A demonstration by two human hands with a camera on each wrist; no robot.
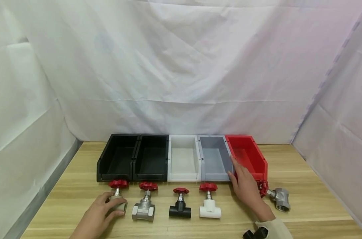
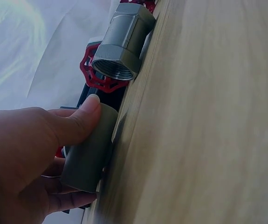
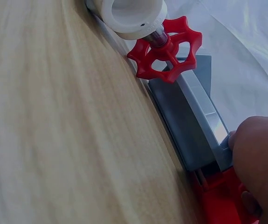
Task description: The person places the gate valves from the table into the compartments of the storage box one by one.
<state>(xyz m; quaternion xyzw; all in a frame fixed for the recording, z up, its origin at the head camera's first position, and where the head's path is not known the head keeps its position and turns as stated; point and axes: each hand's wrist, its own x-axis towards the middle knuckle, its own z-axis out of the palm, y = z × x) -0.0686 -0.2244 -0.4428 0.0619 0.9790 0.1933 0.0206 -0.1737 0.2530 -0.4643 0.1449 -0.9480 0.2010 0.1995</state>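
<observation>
In the head view, my left hand [image 1: 95, 214] holds the grey-beige body [image 1: 120, 204] of a gate valve with a red handwheel [image 1: 118, 184]. The left wrist view shows my thumb [image 2: 83, 122] on the grey tube [image 2: 92, 149] and fingers below it. My right hand [image 1: 247, 185] rests with fingers extended at the border of the grey bin [image 1: 214, 177] and the red bin [image 1: 260, 176]. Up close, a fingertip touches the grey bin's front corner; the other fingers are partly hidden.
Right of the held valve stand a steel valve [image 1: 143, 211], a black valve [image 1: 180, 211] and a white valve [image 1: 210, 211]. Another steel valve [image 1: 281, 199] lies beyond my right wrist. Two black bins [image 1: 114, 177] and a white bin [image 1: 184, 177] continue the row.
</observation>
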